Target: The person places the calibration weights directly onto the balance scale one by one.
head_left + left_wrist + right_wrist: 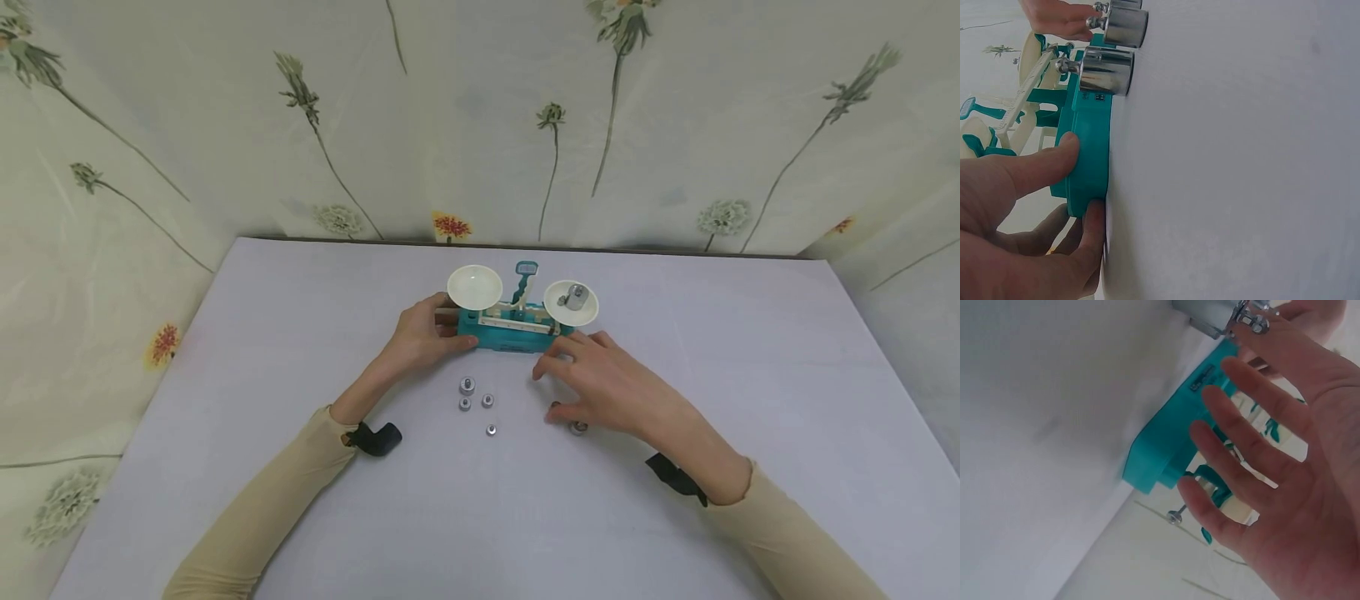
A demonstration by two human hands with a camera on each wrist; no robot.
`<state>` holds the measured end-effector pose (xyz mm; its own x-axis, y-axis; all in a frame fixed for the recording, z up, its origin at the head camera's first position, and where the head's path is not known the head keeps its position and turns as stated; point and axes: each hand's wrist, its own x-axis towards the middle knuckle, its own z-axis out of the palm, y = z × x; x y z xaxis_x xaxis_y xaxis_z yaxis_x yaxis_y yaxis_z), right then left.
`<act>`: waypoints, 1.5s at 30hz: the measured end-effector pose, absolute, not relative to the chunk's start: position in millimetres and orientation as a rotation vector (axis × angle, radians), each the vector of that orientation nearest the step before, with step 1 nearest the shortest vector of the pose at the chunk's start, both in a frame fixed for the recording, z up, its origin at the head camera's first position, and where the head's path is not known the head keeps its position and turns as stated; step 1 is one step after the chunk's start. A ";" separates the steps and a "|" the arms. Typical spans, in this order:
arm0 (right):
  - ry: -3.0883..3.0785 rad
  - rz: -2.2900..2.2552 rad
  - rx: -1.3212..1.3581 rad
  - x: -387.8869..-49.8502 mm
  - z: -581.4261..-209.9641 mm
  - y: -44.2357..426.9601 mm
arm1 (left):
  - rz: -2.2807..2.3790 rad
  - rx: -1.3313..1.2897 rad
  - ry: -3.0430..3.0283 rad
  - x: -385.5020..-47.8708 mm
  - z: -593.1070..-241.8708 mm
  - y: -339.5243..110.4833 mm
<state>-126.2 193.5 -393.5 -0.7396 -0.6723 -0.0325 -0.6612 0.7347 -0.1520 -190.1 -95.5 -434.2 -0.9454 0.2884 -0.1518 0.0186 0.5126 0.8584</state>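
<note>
A teal balance scale [513,337] stands upright near the far edge of the white worktop [420,517], its long side facing the person. The left hand [423,337] has its grip closed around the scale's left end — the thumb lies on the front of the base, the other fingers reach round that end. The right hand [600,379] is by the right end with its grip released, the fingers spread apart; whether a fingertip touches the base I cannot tell.

The left pan [475,287] and the right pan [555,293] are both white. In the right one sit a larger metal weight [577,296] and a smaller weight [562,301], side by side. Four knobbed weights [467,386] stand in front of the scale, one nearer the person than the rest. Another weight [577,428] shows just below the right hand — partly covered by it. Floral cloth [480,125] hangs behind the worktop.
</note>
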 end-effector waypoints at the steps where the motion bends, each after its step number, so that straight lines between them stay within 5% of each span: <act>1: 2.850 -0.192 -1.091 -126.3 -393.5 193.5 | 1.405 0.258 2.481 -190.4 -434.3 -95.4; 45: 2.881 -0.071 -1.182 -126.2 -395.2 197.2 | 1.415 0.241 2.464 -190.1 -433.6 -94.9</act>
